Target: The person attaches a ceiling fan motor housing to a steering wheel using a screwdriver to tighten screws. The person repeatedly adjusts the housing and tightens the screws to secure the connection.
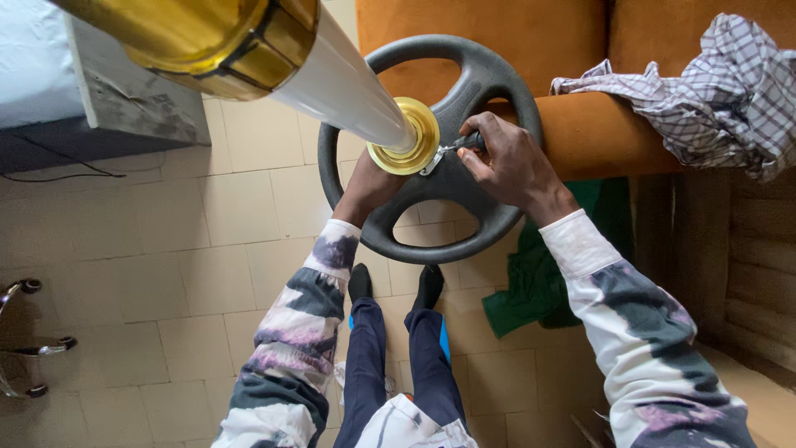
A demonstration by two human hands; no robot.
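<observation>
A black steering wheel (489, 79) is held up in front of me, resting against the orange sofa arm. My left hand (365, 189) grips it near the hub from below. My right hand (506, 162) is closed on a small dark-handled tool (464, 143) whose metal tip meets the wheel's centre. A white tapered pole with a gold end cap (406, 137) crosses from the upper left and hides the hub.
An orange sofa (580, 124) stands behind the wheel, with a checked cloth (705, 91) lying on its arm. A green cloth (539, 282) lies on the tiled floor at the right. Chair casters (29, 340) show at the left edge. My legs and feet are below.
</observation>
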